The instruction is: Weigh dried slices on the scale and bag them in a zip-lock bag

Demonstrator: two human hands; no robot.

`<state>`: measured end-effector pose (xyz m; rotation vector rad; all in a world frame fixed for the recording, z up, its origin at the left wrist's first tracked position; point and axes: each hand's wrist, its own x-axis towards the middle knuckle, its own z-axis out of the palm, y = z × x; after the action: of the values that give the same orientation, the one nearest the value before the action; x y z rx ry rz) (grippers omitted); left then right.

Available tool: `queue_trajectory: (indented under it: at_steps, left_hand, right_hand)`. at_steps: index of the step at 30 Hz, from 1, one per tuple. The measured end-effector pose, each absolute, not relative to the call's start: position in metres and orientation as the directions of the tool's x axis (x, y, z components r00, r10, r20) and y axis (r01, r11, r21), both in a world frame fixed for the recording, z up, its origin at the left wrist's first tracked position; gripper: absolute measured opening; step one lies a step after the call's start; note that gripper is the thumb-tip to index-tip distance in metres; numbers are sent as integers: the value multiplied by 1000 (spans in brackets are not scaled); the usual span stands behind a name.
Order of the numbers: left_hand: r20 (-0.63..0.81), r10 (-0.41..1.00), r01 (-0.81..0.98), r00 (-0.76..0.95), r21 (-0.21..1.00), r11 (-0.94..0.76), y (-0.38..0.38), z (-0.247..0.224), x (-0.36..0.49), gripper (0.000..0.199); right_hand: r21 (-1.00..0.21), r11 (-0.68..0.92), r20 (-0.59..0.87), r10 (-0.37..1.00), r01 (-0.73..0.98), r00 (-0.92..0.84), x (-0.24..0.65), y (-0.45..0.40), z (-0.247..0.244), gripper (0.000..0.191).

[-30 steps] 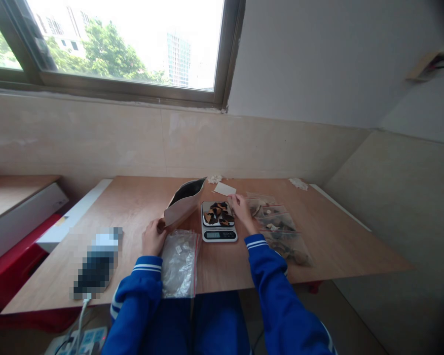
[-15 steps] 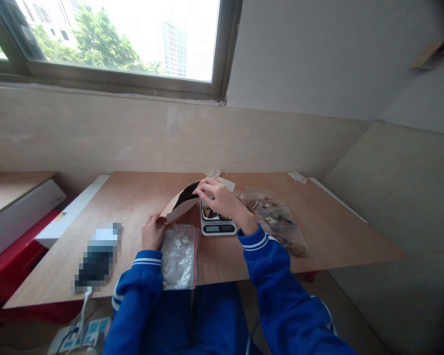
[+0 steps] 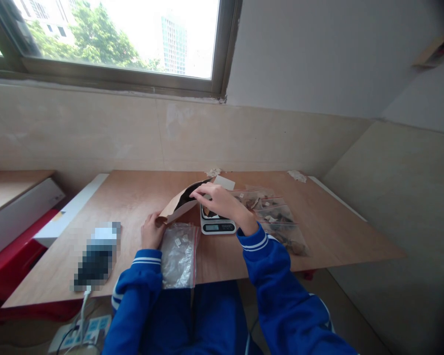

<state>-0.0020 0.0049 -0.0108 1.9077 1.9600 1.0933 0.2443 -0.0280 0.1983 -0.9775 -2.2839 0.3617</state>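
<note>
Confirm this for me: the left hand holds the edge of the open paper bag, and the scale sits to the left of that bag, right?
No, the scale is on the wrong side: the head view shows it to the right of the open paper bag, whose edge the left hand holds.

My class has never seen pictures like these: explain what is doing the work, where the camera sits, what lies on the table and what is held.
There is no machine here, only a person's two bare hands. Every picture comes from one camera on the person's head, looking forward and down. The left hand holds a corner of an open pouch. The right hand is at its mouth; whether it grips anything is unclear. On the table are a small digital scale with dark pieces, partly hidden, a clear bag and, to the right, filled bags.
</note>
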Motion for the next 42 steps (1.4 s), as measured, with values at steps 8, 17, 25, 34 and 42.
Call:
queue_trajectory:
  at_steps: [8, 17, 25, 34, 42]
  left_hand:
    - [340, 927, 736, -156, 666, -120, 5, -12, -3, 36]
    - [292, 946, 833, -139, 551, -47, 9, -12, -4, 29]
    - [289, 943, 867, -166, 498, 0, 8, -7, -4, 34]
    - [307, 912, 854, -272, 513, 82, 5, -8, -3, 49]
    - [298, 917, 858, -265, 506, 84, 8, -12, -5, 51]
  right_hand:
    - [-537, 680, 289, 705, 500, -648, 240, -25, 192, 22]
    - [-582, 616, 589, 769, 530, -248, 276, -21, 188, 27]
    - [-554, 360, 341, 921, 751, -190, 328, 12, 108, 19]
    - [-487, 325, 342, 925, 810, -166, 336, 23, 66, 22]
    - [-228, 415, 325, 885, 881, -333, 297, 22, 69, 27]
